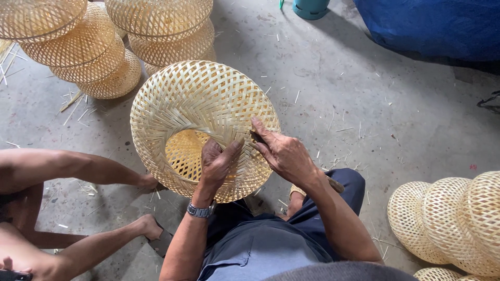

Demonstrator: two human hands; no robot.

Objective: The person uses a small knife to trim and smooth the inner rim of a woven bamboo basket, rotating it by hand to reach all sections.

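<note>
A round woven bamboo basket (198, 99) rests tilted against my knees, its opening turned toward me. My left hand (217, 162), with a metal watch on the wrist, grips the basket's near rim, fingers curled over the edge. My right hand (284, 152) presses on the rim just to the right and holds a small dark tool (258, 138) against the weave. Both hands sit side by side, almost touching.
Stacks of finished baskets stand at the top left (88, 47) and lie at the lower right (453, 224). Another person's bare legs (78, 171) stretch in from the left. A blue tarp (432, 26) and a teal pot base (311, 8) are at the top. Bamboo slivers litter the concrete floor.
</note>
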